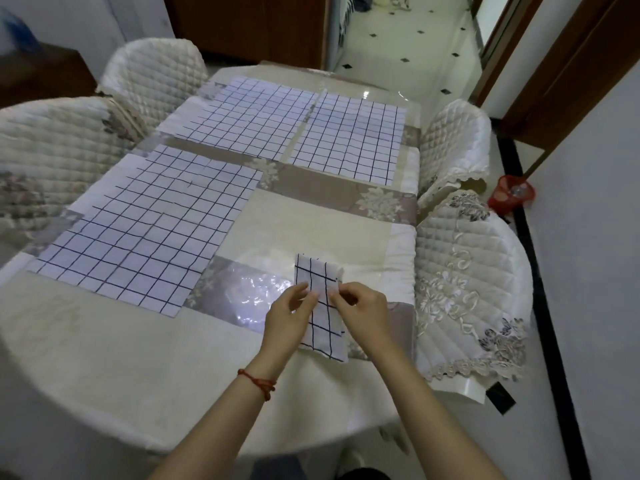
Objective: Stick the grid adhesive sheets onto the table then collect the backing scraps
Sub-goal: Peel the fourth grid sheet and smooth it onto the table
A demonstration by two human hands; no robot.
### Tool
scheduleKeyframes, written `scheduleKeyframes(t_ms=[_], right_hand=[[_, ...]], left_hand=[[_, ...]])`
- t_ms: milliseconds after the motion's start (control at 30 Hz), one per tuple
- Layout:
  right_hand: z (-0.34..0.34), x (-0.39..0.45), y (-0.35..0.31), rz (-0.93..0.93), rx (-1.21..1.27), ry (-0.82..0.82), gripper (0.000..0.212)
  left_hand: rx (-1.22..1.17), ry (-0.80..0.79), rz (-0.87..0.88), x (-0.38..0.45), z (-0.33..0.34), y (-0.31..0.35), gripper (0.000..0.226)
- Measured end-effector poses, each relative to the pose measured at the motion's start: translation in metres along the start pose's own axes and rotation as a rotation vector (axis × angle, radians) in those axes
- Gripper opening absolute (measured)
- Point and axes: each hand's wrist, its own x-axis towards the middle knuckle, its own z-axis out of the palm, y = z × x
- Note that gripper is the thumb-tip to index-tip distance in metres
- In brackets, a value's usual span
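Over the near right part of the table (121,358), we see both of the person's hands meeting on a small folded grid sheet (322,327). The left hand (287,317), with a red string bracelet (259,381) on its wrist, reaches in from the lower left; its fingers lie under and against the sheet's left edge, and the thumb and fingertips pinch that edge. The right hand (363,313) comes in from the lower right, its fingers curled tight and pinching the sheet's right edge near the top. The sheet is white with dark grid lines, tilted a little, its upper end lifted toward the camera and its lower end close to the tablecloth.

Farther along the table we find three larger grid sheets lying flat: one wide sheet (145,230) on the near left, a second (249,116) at the far left, and a third (349,136) at the far right, just beside the second. The table wears a cream and grey flowered cloth under a clear glossy cover.

Quilted chair covers (464,278) stand along both long sides. On the floor at the right, beside the wall, sits a small red basket (510,195). We cannot tell whether any backing has started to separate from the held sheet.
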Motion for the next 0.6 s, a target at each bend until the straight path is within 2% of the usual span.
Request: scheduleKeyframes(t_ms=[100, 200, 300, 367, 433, 600], right_hand=[[-0.009, -0.009, -0.009, -0.159, -0.036, -0.057, 0.013], [-0.018, -0.012, -0.01, -0.224, -0.022, -0.084, 0.012], [-0.023, -0.011, -0.008, -0.248, 0.0, -0.043, 0.009], [-0.026, -0.009, -0.005, -0.232, 0.023, 0.003, 0.007], [-0.031, -0.007, 0.001, -0.197, 0.053, 0.058, 0.007], [-0.058, 0.0, 0.023, 0.057, 0.106, 0.19, 0.014]], left_hand=[[-0.13, -0.018, -0.038, -0.001, 0.012, 0.015, 0.037], [-0.179, -0.016, -0.027, -0.002, 0.015, 0.02, 0.028], [-0.153, 0.017, -0.012, -0.001, 0.018, 0.016, 0.015], [-0.144, 0.056, -0.023, 0.001, 0.019, 0.014, 0.009], [-0.156, 0.103, -0.034, 0.004, 0.015, 0.012, 0.013], [-0.208, 0.243, -0.025, 0.013, -0.011, 0.012, 0.017]])
